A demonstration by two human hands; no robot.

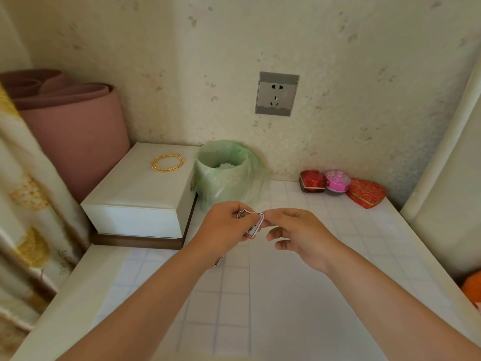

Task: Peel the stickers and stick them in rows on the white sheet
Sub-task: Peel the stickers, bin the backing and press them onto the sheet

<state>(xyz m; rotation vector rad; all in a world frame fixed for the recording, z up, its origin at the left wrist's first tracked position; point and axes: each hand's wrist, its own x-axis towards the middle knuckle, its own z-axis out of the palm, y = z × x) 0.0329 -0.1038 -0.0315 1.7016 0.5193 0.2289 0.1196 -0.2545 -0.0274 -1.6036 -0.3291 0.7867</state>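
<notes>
Stickers [253, 225] are pinched by both the left hand [223, 226] and the right hand [299, 231] above the white sheet [286, 295], in front of a green-bagged bin [226, 183] holding pale scraps [227, 165].

On the bench [390, 243], a box [138, 194] sits at ten o'clock with a chain [168, 162] on its lid. A bin [226, 175] stands just right of it at twelve. Three small cases [338, 187] line the wall at two. The sheet [286, 308] lies at six. Over the centre, the left grip [223, 225] and right grip [299, 233] hold stickers [255, 225].
</notes>
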